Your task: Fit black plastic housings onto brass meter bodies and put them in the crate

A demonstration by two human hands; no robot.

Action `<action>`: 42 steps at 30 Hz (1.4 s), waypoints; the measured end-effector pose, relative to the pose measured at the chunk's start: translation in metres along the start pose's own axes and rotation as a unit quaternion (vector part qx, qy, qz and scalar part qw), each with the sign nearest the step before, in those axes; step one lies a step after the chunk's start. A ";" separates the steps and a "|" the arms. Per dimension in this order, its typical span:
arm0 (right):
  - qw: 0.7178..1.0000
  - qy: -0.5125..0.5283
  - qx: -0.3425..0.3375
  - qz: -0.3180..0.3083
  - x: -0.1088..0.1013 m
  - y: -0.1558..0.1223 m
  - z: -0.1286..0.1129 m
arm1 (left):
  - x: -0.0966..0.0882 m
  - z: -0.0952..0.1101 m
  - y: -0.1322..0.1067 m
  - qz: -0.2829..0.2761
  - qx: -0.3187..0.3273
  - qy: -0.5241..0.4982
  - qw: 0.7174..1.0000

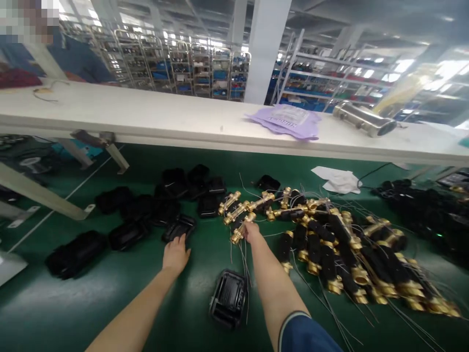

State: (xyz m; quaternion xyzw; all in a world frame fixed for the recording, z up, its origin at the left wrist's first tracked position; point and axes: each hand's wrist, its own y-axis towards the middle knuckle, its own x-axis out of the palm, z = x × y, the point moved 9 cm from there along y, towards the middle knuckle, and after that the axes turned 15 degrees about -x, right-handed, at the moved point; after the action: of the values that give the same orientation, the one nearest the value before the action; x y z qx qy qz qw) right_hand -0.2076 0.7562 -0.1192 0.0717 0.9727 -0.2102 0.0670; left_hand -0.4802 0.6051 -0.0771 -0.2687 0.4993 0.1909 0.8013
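On a green belt, my left hand [176, 254] reaches forward and touches the near edge of a black plastic housing [179, 227]. My right hand [252, 231] closes on a brass-and-black fitting [240, 230] with thin wires trailing from it, at the left end of a pile of similar brass fittings [340, 249]. Between my forearms lies another black housing [228, 298], open side up. More black housings [161, 200] are scattered ahead and to the left.
A long white shelf [183, 120] spans above the belt, carrying a purple bag [289, 121] and a steel cylinder [362, 119]. A white cloth [339, 180] lies under it. Another person sits at the far left. Racks stand behind.
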 end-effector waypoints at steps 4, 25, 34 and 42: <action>0.998 0.058 0.032 -0.023 0.003 -0.013 0.004 | -0.017 -0.016 0.000 -0.009 -0.086 -0.090 0.992; 0.894 -0.131 -0.372 -0.216 0.079 -0.268 -0.101 | -0.080 -0.076 -0.146 -0.168 -0.284 -0.614 0.717; 0.660 -0.254 -0.551 -0.443 0.136 -0.368 -0.086 | -0.073 -0.117 -0.150 -0.258 -0.356 -0.633 0.638; 0.538 -0.341 -0.597 -0.487 0.153 -0.383 -0.060 | -0.065 -0.148 -0.152 -0.314 -0.384 -0.604 0.625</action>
State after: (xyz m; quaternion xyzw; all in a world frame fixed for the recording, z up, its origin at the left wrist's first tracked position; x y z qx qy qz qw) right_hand -0.4277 0.4532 0.0637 -0.5468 0.6612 0.4108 0.3081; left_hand -0.5238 0.3920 -0.0348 -0.5167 -0.3293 0.2216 0.7586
